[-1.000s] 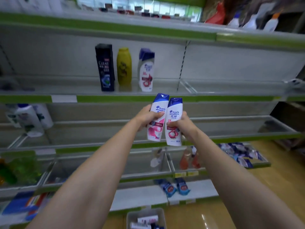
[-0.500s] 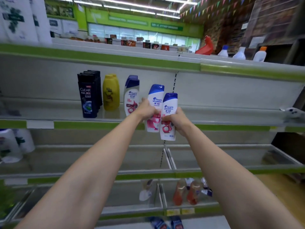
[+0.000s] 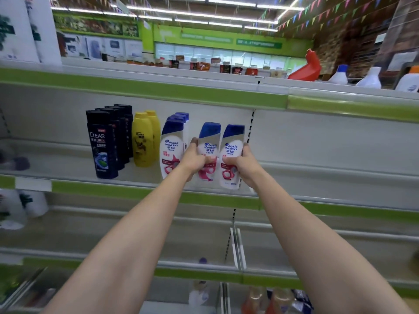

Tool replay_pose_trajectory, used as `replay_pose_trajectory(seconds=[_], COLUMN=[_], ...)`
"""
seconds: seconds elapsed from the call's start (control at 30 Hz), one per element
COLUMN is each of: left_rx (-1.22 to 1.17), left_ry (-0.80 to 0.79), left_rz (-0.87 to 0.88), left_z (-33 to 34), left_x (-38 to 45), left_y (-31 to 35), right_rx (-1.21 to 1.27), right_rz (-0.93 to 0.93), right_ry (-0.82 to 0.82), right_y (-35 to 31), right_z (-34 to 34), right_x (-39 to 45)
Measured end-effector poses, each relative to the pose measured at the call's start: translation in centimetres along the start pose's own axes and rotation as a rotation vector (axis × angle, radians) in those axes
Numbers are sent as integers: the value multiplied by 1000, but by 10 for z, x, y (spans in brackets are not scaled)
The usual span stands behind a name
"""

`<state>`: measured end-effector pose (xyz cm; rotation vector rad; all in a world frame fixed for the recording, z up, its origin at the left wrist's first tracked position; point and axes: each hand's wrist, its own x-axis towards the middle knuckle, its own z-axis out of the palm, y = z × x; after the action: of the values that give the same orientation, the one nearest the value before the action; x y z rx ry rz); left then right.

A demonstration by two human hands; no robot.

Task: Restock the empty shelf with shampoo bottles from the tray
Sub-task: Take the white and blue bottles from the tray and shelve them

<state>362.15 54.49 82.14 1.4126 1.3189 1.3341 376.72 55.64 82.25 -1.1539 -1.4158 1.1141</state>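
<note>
Trouble could come from the crowding at centre frame: both hands are bringing bottles in side by side, right next to the standing row of white bottles with blue caps, and a nudge from the left knuckles looks enough to rock that front bottle back into the ones queued behind it. Tall, narrow, slick plastic, I'd judge these tip easily. The other risk is the shelf lip; the base of the right-hand bottle sits low against the front edge, and whether it is over the board or short of it I cannot tell. Let go early and it drops to the tiers below.

Now the grip. Left hand is wrapped around the waist of the left shampoo bottle, fingers curled across the label, fingertips showing at its left edge. Right hand does the same on the right shampoo bottle, fingers curled across the front of its lower half. Both bottles upright, caps up, nearly touching each other, held at mid-frame just right of the stocked row. Further left stand yellow bottles and black bottles. The tray is not in shot.
</note>
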Motion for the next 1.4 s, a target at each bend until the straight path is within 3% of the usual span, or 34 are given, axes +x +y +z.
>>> replay_pose_trajectory(seconds=[0.13,0.4,0.8,0.9,1.07,1.4], left_rx=[-21,-7,31,72,185,400], left_ry=[-5,147,117,113,259,246], left_rz=[-27,-59,-83,-121,-204,-244], left_z=[2,15,22,20,21,23], left_x=[11,51,85,80,54,16], left_y=[-7,-26,-23,-19,-10,-12], right_rx=[36,-55,-267,-274,-316,-329], right_rz=[-2,-50,8,-23,-89,-42], right_ry=[-29,-15,7,40,63,104], right_y=[11,21,23,27,26,26], right_z=[-1,-1,-4,0,25,48], right_x=[13,37,55,52,54,52])
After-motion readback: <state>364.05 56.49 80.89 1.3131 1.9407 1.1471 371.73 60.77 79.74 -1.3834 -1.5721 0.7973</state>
